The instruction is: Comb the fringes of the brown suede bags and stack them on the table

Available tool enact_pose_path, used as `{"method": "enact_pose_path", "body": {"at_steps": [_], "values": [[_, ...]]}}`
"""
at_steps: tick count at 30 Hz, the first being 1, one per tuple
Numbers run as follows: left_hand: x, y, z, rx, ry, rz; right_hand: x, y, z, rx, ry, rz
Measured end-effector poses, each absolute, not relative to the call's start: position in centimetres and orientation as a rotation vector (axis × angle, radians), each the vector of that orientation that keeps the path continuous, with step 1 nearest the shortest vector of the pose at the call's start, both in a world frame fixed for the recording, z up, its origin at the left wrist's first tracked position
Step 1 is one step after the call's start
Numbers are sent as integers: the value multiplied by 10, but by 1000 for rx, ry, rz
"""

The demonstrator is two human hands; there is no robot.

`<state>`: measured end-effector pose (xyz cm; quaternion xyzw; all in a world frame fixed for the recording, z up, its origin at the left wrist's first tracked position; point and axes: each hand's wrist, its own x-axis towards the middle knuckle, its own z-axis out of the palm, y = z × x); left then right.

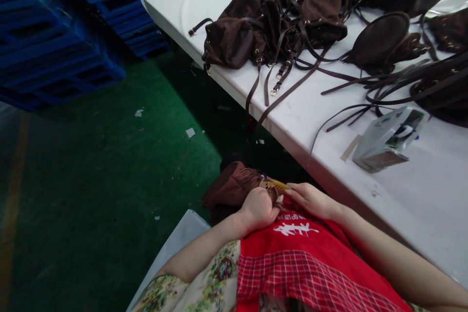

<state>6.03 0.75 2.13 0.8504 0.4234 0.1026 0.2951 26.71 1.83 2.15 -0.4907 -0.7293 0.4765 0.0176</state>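
Red apron [340, 258] cloth with a checked panel spreads across my front, closest of all, beside my flowered sleeve [161, 292]. Just beyond it, low by the table's edge, is the brown bag [230, 185] I am working on, its side gathered in folds; what it rests on I cannot tell. Left hand [258, 209] is curled tightly around a dark brown part at the bag's near end. Right hand [310, 198] has its fingers at the end of a yellow strip [276, 184] beside it; whether they pinch it or only touch it, I cannot tell. Ahead and to my right, the white-covered table [420, 219] carries a shiny grey box [376, 148] and a heap of dark brown bags [234, 41], one long strap [292, 89] trailing to the edge. Further left, blue pallets [51, 44] stand on the green floor [109, 165], where paper scraps [190, 132] lie.
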Motion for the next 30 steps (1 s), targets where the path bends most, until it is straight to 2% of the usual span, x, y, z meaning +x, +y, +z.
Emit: {"method": "enact_pose_path", "body": {"at_steps": [4,7,11,16,19,22,30], "values": [[59,4,20,2276,1138,321,253,11,15,-1769,-2602,1081],[57,1,17,2293,1140,379,253,12,1,-1940,-2627,932],[54,-1,13,2250,1174,442,261,15,-2,-1933,-2337,1027],[53,0,6,2198,1113,480,271,13,19,-1779,-1873,1188],[54,0,3,2219,1115,411,267,7,39,-1607,-2060,1238],[55,0,3,2247,1126,368,258,2,51,-1580,-2373,1109],[52,-2,6,2207,1104,453,252,6,35,-1709,-2628,845]]}}
